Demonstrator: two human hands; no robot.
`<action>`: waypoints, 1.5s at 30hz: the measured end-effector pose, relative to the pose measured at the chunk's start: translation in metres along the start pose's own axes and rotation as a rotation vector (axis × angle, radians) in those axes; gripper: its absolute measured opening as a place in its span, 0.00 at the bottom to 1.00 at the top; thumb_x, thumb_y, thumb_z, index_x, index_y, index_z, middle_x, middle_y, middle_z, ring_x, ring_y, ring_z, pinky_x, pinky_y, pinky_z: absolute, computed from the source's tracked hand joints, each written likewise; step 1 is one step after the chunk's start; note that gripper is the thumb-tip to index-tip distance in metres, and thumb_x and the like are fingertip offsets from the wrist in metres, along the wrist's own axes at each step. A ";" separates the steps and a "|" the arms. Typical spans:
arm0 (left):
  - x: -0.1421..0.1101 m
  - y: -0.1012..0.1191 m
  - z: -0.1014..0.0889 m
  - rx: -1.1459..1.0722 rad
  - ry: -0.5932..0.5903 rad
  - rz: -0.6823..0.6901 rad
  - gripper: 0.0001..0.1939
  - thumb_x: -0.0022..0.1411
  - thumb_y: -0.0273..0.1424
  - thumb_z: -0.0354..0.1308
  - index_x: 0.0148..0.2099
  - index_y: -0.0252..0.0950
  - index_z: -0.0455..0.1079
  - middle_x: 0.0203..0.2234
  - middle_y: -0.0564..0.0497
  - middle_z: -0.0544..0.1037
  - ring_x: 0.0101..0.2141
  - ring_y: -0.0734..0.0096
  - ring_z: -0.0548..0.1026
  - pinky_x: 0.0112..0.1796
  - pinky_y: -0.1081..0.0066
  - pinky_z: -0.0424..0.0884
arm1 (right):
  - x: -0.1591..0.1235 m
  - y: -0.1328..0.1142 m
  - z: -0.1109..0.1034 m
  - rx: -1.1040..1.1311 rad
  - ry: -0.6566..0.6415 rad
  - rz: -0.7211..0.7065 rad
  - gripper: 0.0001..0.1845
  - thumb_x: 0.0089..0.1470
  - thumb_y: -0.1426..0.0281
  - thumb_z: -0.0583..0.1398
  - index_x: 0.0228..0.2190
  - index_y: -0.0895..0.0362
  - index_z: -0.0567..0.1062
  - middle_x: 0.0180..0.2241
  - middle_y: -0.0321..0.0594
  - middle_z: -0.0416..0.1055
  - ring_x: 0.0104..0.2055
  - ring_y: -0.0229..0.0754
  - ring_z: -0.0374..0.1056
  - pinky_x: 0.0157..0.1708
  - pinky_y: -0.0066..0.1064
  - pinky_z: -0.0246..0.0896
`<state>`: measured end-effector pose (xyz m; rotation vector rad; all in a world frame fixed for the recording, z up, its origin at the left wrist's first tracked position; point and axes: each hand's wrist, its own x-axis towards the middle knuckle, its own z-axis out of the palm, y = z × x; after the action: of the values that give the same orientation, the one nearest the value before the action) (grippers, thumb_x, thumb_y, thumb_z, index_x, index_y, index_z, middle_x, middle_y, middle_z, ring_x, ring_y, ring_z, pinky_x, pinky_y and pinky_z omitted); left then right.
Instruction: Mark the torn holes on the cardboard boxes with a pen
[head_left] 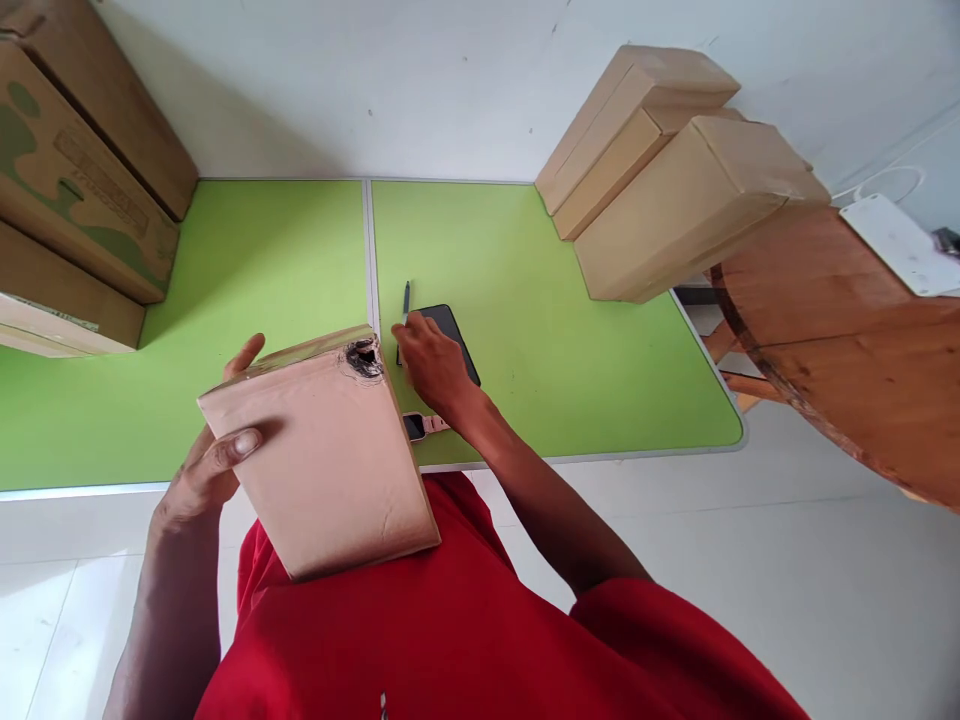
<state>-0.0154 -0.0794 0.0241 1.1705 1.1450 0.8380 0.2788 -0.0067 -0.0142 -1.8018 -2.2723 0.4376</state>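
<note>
My left hand [214, 450] grips a tan cardboard box [330, 460] by its left side, thumb on the top face, holding it tilted above my lap. The box has a torn dark hole [364, 358] near its far corner. My right hand [429, 362] reaches over the green table [562, 350] and rests on a black phone [457, 335], its fingers curled over the phone's near end. A dark pen [406, 297] lies just beyond that hand. A smartwatch with a pink strap [421, 425] lies at the table's front edge under my right wrist.
Stacked cardboard boxes [75, 180] stand at the table's left end, and more boxes [667, 170] are piled at the right rear. A round wooden table [847, 330] with a white device [896, 245] on it stands to the right. A white wall runs behind.
</note>
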 end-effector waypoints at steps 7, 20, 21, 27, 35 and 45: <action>0.003 -0.015 -0.002 -0.118 0.001 0.018 0.57 0.60 0.55 0.71 0.85 0.60 0.49 0.74 0.46 0.73 0.74 0.29 0.70 0.63 0.35 0.82 | 0.048 0.002 0.007 -0.181 -0.107 -0.037 0.25 0.68 0.88 0.49 0.50 0.66 0.83 0.56 0.69 0.79 0.56 0.61 0.75 0.46 0.45 0.67; 0.004 -0.024 0.008 -0.243 0.038 0.063 0.56 0.59 0.50 0.71 0.84 0.53 0.53 0.70 0.41 0.76 0.68 0.32 0.76 0.61 0.40 0.82 | 0.023 0.003 -0.063 0.482 0.538 -0.019 0.15 0.75 0.65 0.44 0.45 0.46 0.68 0.36 0.40 0.74 0.30 0.47 0.73 0.32 0.41 0.72; 0.004 -0.024 0.009 -0.245 0.040 0.065 0.57 0.58 0.50 0.72 0.84 0.53 0.53 0.69 0.41 0.76 0.68 0.32 0.77 0.61 0.40 0.83 | 0.009 -0.007 -0.069 0.732 0.629 -0.053 0.09 0.73 0.64 0.48 0.42 0.45 0.67 0.33 0.37 0.73 0.27 0.46 0.72 0.28 0.40 0.71; 0.003 -0.019 0.013 -0.125 0.064 0.064 0.58 0.60 0.54 0.69 0.85 0.51 0.49 0.72 0.39 0.73 0.69 0.32 0.75 0.61 0.42 0.82 | -0.054 -0.047 -0.070 1.136 0.650 -0.183 0.06 0.72 0.61 0.63 0.41 0.45 0.81 0.34 0.37 0.83 0.35 0.51 0.85 0.36 0.49 0.84; -0.001 -0.014 0.016 -0.105 0.044 0.092 0.58 0.60 0.53 0.70 0.85 0.53 0.49 0.74 0.40 0.72 0.69 0.33 0.76 0.61 0.43 0.83 | -0.066 -0.044 -0.062 1.089 0.699 -0.194 0.06 0.73 0.60 0.68 0.44 0.44 0.88 0.38 0.37 0.86 0.40 0.51 0.88 0.28 0.42 0.81; -0.001 -0.019 0.018 -0.254 0.061 0.136 0.55 0.58 0.49 0.75 0.83 0.52 0.58 0.70 0.41 0.75 0.67 0.32 0.76 0.59 0.45 0.83 | -0.071 -0.038 -0.063 0.991 0.740 -0.213 0.06 0.72 0.64 0.68 0.42 0.48 0.87 0.35 0.35 0.87 0.34 0.46 0.86 0.30 0.37 0.84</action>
<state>0.0007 -0.0891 0.0053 1.0253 0.9824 1.0967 0.2823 -0.0772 0.0594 -0.9572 -1.3177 0.5806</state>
